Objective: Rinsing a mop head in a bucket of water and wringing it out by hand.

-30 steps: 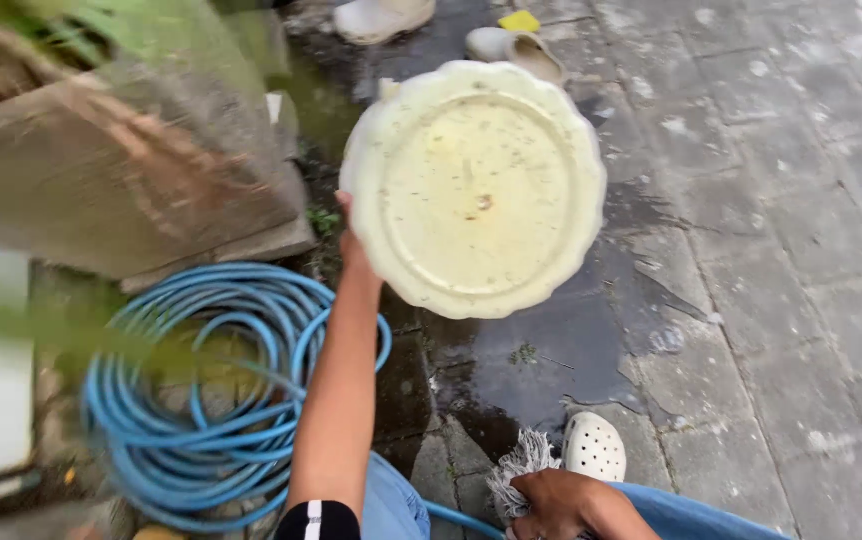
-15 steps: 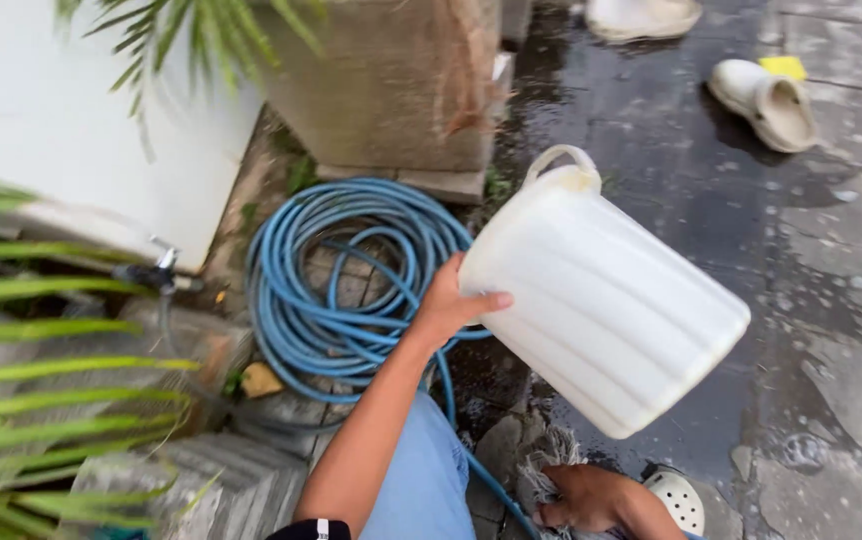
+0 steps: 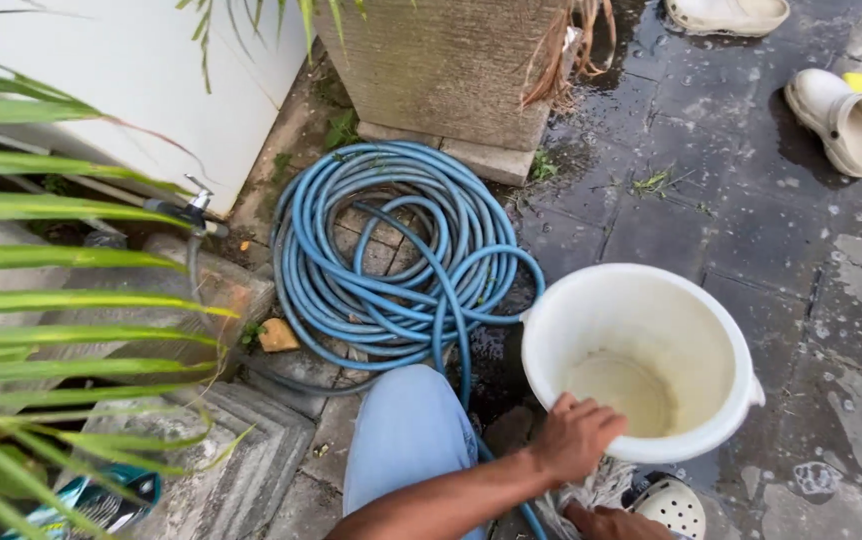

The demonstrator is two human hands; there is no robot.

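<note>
My right hand (image 3: 616, 522) is cut off by the bottom edge; only the knuckles show, closed on a pale rag (image 3: 586, 492), its grip otherwise hard to make out. The rag is mostly hidden behind my left hand (image 3: 576, 436) and the bucket (image 3: 641, 360). A white clog (image 3: 673, 505) beside it is half out of frame. My knee (image 3: 406, 440) covers part of the hose (image 3: 396, 255).

The bucket stands on wet paving, just in front of my hands. Left hand rests on its near rim, fingers curled over the edge into the inside, gripping it. Right hand sits below the bucket, just under the rim, whether touching it I cannot tell.

Bucket upright, mouth open toward me, long axis roughly vertical, tipped slightly my way. A little cloudy water lies at the bottom. The hose is coiled to its left, near but apart.
</note>
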